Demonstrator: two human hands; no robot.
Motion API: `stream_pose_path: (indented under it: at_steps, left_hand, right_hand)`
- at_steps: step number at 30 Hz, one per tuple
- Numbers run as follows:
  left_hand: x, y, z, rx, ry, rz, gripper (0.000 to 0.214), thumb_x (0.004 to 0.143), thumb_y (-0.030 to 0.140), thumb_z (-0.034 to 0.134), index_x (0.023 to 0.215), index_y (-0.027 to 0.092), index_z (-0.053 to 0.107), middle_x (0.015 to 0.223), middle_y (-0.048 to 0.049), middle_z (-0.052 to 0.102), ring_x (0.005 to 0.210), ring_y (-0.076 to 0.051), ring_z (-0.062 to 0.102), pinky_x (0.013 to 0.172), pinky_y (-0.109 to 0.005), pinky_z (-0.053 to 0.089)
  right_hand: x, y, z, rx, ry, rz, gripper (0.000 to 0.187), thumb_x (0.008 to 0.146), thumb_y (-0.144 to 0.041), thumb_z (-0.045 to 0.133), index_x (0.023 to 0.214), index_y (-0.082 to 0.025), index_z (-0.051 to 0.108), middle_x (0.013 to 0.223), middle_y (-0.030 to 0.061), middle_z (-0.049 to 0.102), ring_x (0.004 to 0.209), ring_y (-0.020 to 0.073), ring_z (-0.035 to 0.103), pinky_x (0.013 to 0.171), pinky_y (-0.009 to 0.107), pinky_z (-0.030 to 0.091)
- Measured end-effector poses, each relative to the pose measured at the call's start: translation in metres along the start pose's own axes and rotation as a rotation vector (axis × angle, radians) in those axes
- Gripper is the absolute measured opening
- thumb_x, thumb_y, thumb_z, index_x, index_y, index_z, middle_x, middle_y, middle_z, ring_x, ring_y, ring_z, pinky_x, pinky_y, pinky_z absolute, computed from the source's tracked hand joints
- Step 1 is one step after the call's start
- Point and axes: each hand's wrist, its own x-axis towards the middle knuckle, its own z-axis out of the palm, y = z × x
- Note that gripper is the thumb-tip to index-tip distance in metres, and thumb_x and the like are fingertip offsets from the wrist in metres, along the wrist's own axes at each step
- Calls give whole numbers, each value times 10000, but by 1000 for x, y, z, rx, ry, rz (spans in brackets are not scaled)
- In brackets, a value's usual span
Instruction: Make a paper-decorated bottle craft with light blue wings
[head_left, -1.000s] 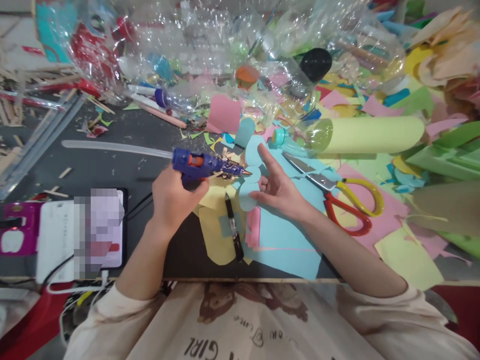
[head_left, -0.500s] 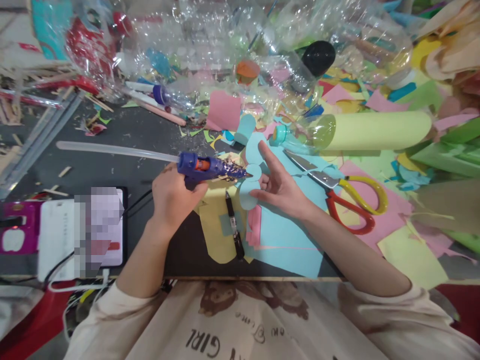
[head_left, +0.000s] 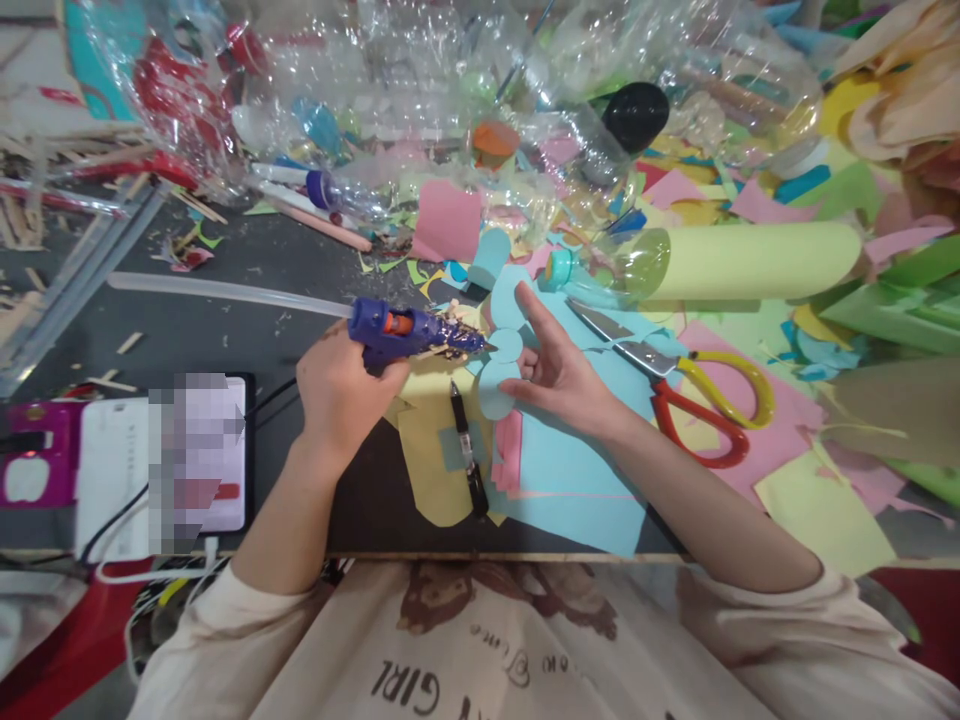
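Note:
My left hand (head_left: 341, 400) is wrapped round the handle of a blue hot glue gun (head_left: 390, 330). A long translucent glue stick (head_left: 225, 292) sticks out of its back end, and its crusted nozzle points right. The tip is at the left edge of a light blue paper cut-out (head_left: 499, 390) with rounded lobes; whether it touches cannot be made out. My right hand (head_left: 559, 375) holds this cut-out with thumb and fingers, some fingertips hidden behind it. Below the nozzle, a black pen (head_left: 469, 455) lies on yellow paper (head_left: 427, 465).
Scissors (head_left: 660, 370) with red and yellow handles lie right of my right hand on blue paper sheets (head_left: 577, 470). Behind are a bottle with green paper inside (head_left: 757, 262), clear plastic bottles (head_left: 420, 90) and paper scraps. A phone (head_left: 217, 450) lies at the left.
My left hand has drawn the glue gun slightly left, so its tip has shifted from over the blue paper cut-out to its left edge. My right hand is nearly still.

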Motion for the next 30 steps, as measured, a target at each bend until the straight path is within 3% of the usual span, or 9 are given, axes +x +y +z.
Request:
stream_pose_path:
  at_steps: [12, 22, 30]
  left_hand:
    - [2, 1, -1, -18, -3, -33, 115, 669, 252, 617, 694, 229, 507, 660, -40, 548, 779, -283, 631, 717, -392, 495]
    - [0, -6, 5, -61, 88, 28, 162, 678, 289, 620, 668, 234, 468, 591, -10, 495, 690, -255, 609, 658, -360, 452]
    - [-3, -8, 5, -39, 69, 66, 133, 693, 264, 632, 684, 224, 505, 631, -24, 534, 708, -256, 613, 666, -356, 459]
  right_hand:
    - [0, 1, 1, 0, -21, -3, 912, 836, -462, 682, 1554, -479, 121, 1678, -22, 77, 689, 108, 493, 730, 379, 594]
    - [-2, 4, 2, -38, -70, -26, 905, 864, -406, 655, 1557, -476, 78, 1683, -12, 40, 875, 166, 624, 758, 395, 617]
    - [-2, 4, 3, -43, -70, -60, 897, 861, -300, 648, 1551, -487, 106, 1682, -4, 46, 728, 103, 563, 735, 361, 607]
